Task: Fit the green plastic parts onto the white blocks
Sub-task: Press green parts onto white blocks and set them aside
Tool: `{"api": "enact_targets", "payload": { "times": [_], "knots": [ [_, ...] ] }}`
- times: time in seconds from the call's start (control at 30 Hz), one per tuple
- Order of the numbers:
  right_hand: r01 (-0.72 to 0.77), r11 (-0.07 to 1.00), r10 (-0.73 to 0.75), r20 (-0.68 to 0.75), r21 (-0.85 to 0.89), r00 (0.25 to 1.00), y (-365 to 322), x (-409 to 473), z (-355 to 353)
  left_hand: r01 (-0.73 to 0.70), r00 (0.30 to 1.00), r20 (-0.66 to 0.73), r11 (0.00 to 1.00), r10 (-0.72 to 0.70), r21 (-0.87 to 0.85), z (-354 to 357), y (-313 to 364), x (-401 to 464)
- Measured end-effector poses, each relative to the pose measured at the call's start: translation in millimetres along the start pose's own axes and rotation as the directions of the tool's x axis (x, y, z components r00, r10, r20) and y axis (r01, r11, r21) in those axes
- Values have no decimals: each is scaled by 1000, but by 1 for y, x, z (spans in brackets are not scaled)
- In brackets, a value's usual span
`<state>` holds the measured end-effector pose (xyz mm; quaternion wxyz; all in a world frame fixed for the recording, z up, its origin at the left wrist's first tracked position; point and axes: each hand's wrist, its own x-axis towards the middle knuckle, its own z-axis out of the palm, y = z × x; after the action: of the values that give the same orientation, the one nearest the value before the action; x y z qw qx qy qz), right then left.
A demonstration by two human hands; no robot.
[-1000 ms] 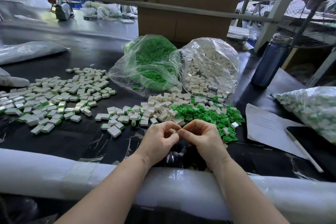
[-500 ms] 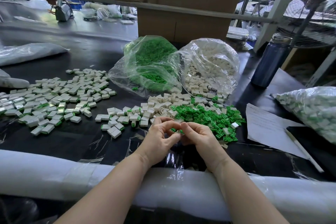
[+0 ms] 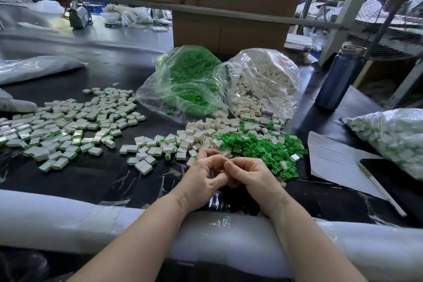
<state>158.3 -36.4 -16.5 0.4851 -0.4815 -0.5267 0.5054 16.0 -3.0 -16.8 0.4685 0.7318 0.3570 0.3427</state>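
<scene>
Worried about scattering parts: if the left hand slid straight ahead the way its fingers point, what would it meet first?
Probably the right hand, which its fingers already touch; beyond that, the loose green parts. Depth is hard to judge here.

Two hands (image 3: 225,176). Beyond them: one bag of green parts (image 3: 185,82), one bag of white blocks (image 3: 263,84). Far right: one bag of assembled pieces (image 3: 393,139), one bottle (image 3: 338,80), one pen (image 3: 380,190). Loose pieces uncountable.
</scene>
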Motion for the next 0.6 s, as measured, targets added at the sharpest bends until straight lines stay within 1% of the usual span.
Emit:
{"api": "enact_targets", "payload": {
  "times": [0.3,0.6],
  "knots": [
    [-31,998,31,-18,46,999,2,0,0,-41,999,36,995,38,89,3,-1,0],
    [-52,997,54,-43,55,998,2,0,-1,-65,997,36,993,62,96,4,-2,0]
  ]
}}
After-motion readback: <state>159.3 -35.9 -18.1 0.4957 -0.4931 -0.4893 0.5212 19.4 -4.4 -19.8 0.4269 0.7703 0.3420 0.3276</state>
